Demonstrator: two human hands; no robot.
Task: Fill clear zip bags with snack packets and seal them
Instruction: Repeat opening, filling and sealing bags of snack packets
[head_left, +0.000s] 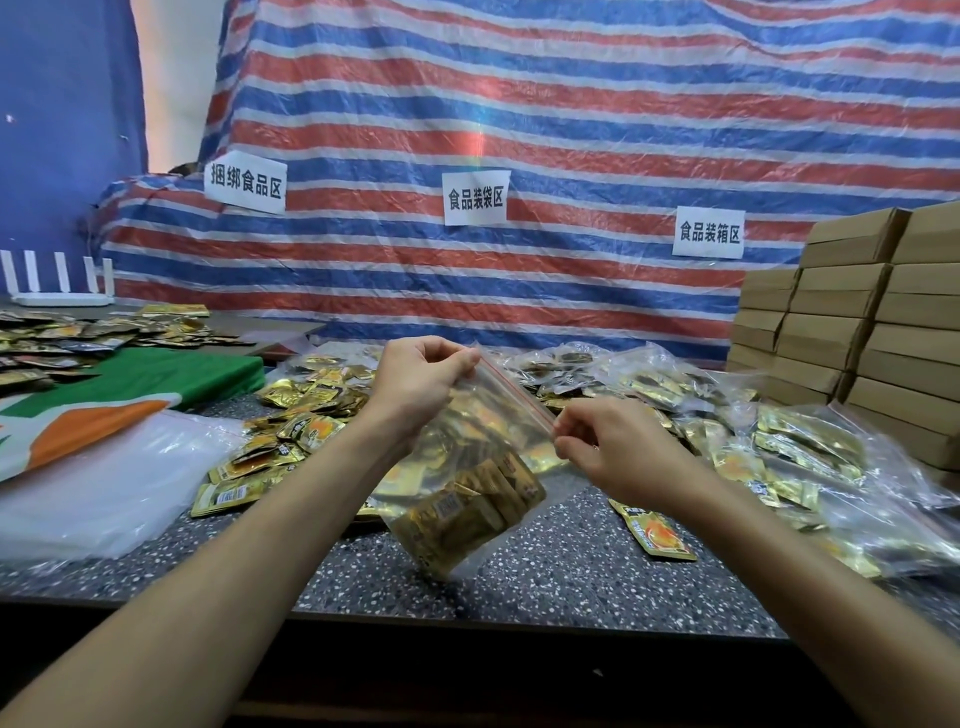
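A clear zip bag (470, 488) full of gold snack packets hangs tilted above the speckled table (561, 582). My left hand (415, 387) pinches the far end of its red zip strip, and my right hand (608, 449) pinches the near end. Loose gold packets (291, 441) lie in a heap behind and left of the bag. One single packet (657, 535) lies flat on the table to the right of the bag.
Filled clear bags (810, 467) are piled at the right, with stacked cardboard boxes (852, 332) behind them. A stack of empty clear bags (104, 493) and a green-and-orange sheet (135, 384) lie at the left. A striped tarp with paper signs covers the back.
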